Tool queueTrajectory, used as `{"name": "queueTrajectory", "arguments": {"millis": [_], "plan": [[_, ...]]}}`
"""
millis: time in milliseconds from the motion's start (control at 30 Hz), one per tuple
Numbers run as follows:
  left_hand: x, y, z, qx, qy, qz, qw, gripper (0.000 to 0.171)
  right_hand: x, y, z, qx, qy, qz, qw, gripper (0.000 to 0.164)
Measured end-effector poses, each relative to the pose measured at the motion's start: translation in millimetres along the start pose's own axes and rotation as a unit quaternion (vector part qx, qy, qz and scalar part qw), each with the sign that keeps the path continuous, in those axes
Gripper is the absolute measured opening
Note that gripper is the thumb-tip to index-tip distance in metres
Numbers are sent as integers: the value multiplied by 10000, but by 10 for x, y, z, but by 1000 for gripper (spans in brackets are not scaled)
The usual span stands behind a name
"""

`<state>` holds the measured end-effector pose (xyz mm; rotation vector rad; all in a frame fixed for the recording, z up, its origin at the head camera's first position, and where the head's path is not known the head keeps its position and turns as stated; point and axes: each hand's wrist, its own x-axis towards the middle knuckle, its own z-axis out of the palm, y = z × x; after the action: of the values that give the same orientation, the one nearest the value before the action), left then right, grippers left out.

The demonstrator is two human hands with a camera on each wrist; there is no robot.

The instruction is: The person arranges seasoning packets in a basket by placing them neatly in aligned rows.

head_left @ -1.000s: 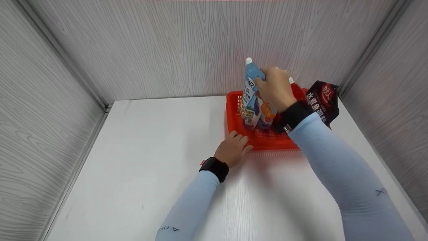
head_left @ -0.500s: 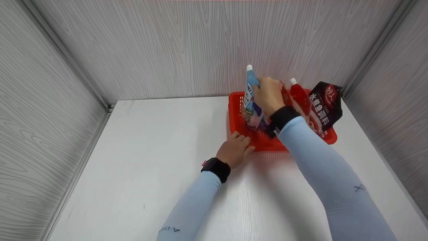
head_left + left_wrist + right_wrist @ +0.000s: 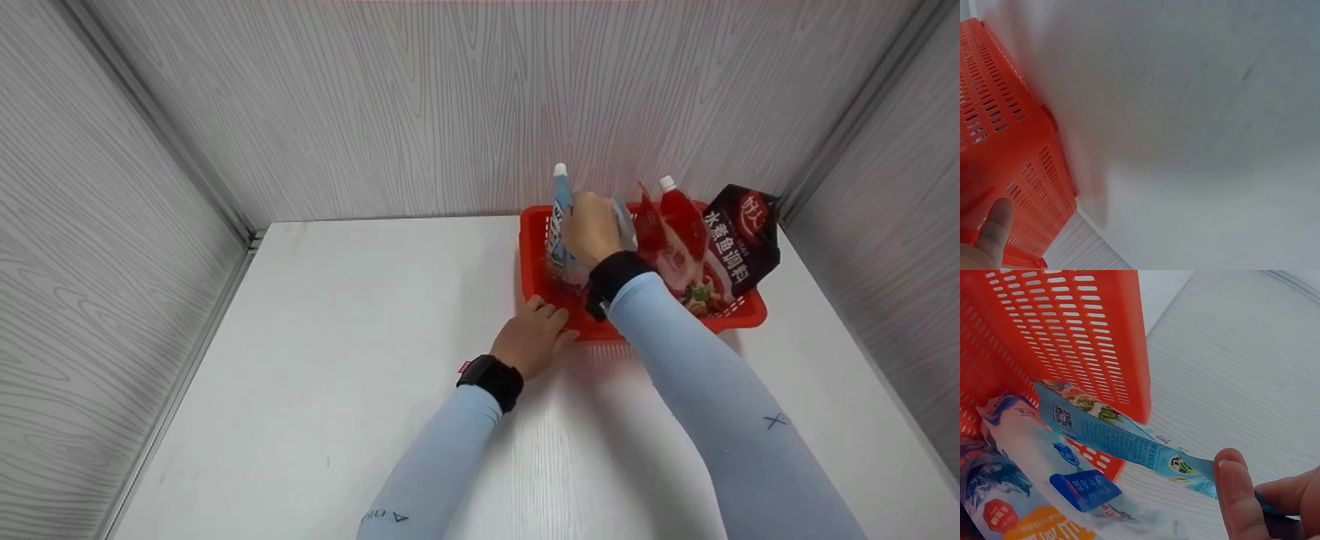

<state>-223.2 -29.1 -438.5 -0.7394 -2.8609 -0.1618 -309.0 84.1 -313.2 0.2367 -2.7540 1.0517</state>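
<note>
A blue sauce pouch (image 3: 559, 232) with a white cap stands in the left back part of a red plastic basket (image 3: 529, 262). My right hand (image 3: 591, 229) pinches this pouch along its upper side; in the right wrist view thumb and fingers (image 3: 1235, 492) close on its edge, and its printed lower part (image 3: 1123, 444) reaches down beside the slotted wall. At the basket's front left corner my left hand (image 3: 531, 341) grips the rim. One digit (image 3: 996, 226) lies against the slotted outer wall in the left wrist view; the other fingers are hidden there.
Beside the blue pouch lie a whitish bag (image 3: 1050, 444) and an orange-labelled pouch (image 3: 1010, 495). Further right are a red pouch with white cap (image 3: 679, 225) and a black seasoning packet (image 3: 744, 232) leaning over the rim. A grey panel (image 3: 420, 112) rises behind the white table (image 3: 360, 315).
My right hand has come down and slightly left with the blue pouch, whose cap is now lower. More of the packets on the right show. The left hand keeps its place on the basket corner.
</note>
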Motion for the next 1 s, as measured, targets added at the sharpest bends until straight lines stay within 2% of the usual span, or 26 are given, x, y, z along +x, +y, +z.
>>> {"name": "queueTrajectory", "arguments": {"millis": [67,367,533,733,833,1000], "plan": [[3,6,-1,32,0,-1,10000,38,5,9,36,59,-11,7,10000,14],[15,22,29,-98,107,-29,9999,41,-17,65,162,435,-430,511,9968,22],[8,27,49,-269,207,-64,9994,40,-14,121,214,442,-424,295,9977,20],[-4,4,10,-358,177,-105,9991,40,15,105,243,-113,-713,96,9973,15],[-1,-9,7,-375,124,-157,9991,43,31,86,268,-413,-729,2,9965,16],[-3,10,37,-398,116,-162,9990,42,10,148,277,0,-565,45,9984,18]]}}
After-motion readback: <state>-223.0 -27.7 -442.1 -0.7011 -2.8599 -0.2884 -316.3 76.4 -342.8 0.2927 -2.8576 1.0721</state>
